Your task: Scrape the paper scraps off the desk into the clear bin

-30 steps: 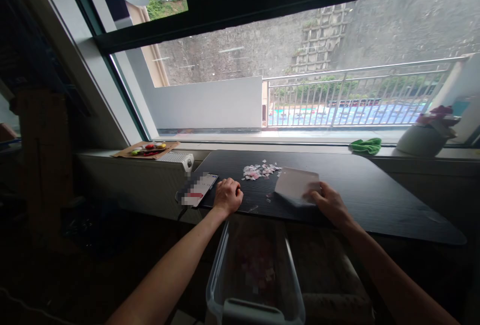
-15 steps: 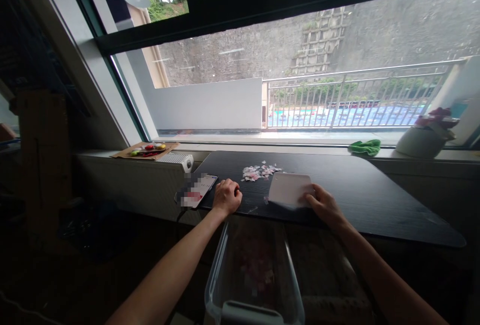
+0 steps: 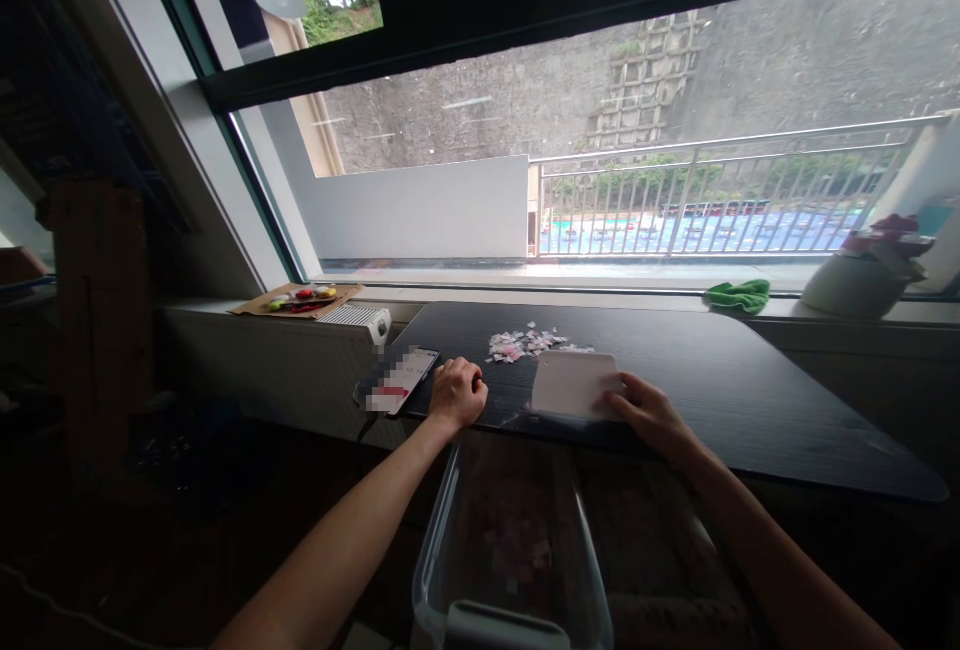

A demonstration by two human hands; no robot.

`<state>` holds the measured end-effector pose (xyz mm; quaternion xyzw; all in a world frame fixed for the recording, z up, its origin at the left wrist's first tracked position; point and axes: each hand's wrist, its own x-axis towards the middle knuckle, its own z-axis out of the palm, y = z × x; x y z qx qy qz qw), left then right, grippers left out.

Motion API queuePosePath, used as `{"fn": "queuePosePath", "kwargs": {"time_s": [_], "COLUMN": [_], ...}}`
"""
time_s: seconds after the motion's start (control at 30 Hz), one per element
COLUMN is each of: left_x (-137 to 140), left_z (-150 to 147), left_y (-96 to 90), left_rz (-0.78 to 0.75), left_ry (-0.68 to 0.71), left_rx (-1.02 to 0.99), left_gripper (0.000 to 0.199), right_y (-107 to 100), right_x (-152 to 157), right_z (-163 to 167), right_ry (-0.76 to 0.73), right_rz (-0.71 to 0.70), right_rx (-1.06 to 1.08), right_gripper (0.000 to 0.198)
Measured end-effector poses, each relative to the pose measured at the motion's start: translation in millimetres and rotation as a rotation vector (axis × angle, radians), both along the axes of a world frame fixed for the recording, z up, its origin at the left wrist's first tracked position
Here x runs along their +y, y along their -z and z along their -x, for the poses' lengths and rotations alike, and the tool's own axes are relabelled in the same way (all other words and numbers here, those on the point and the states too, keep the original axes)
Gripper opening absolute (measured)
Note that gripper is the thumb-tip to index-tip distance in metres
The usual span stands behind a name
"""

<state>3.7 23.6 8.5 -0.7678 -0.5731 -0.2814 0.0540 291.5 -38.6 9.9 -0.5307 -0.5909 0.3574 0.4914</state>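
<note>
- The right hand (image 3: 651,412) rests on the dark tabletop (image 3: 750,390), its fingers curled onto the right edge of a flat white scraper card (image 3: 574,385) and gripping it; the card leans slightly, with its lower edge on the tabletop near the front rim.
- The left hand (image 3: 457,393) is closed into a loose fist with nothing in it, knuckles down on the tabletop, just left of the card.
- A small heap of pink and white paper scraps (image 3: 525,342) lies on the tabletop behind the card, towards the window, between the two hands; a few stray bits lie near the card's left edge.
- A clear plastic bin (image 3: 435,540) stands below the front edge of the tabletop, under the gap between the forearms, with similar pale scraps inside.
- A phone (image 3: 397,380) lies at the tabletop's left corner, just beside the left hand.
- On the sill: a white device (image 3: 356,316), a cardboard tray (image 3: 296,299) with small coloured items, a green cloth (image 3: 739,295) and a pale plant pot (image 3: 847,285) at the far right.
</note>
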Motion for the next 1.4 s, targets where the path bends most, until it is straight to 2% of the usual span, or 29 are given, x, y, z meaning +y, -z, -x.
{"fn": "queuePosePath", "kwargs": {"time_s": [0.27,0.43,0.67,0.87,1.03,1.23,1.4], "left_x": [0,0,0,0,0,0,0], "left_z": [0,0,0,0,0,0,-1], "left_y": [0.1,0.6,0.8,-0.4,0.1,1.0,-0.5], "left_rz": [-0.001,-0.004,-0.005,0.008,0.011,0.018,0.038], "left_ry": [-0.004,-0.005,-0.002,-0.009,0.000,-0.012,-0.018], "left_rx": [0.007,0.012,-0.002,0.001,-0.001,-0.002,0.003], "left_gripper": [0.012,0.012,0.012,0.012,0.012,0.013,0.013], "right_y": [-2,0,-2,3,3,-5,-10], "right_x": [-1,-2,-3,4,3,18,34], "right_z": [0,-1,0,0,0,29,53], "right_ry": [-0.045,0.030,-0.095,0.086,-0.068,-0.091,-0.142], "right_rz": [0.009,0.008,0.006,-0.013,0.002,-0.028,-0.058], "right_rx": [0.003,0.017,0.025,0.031,0.017,0.102,0.072], "right_gripper": [0.033,0.033,0.036,0.036,0.033,0.037,0.032]}}
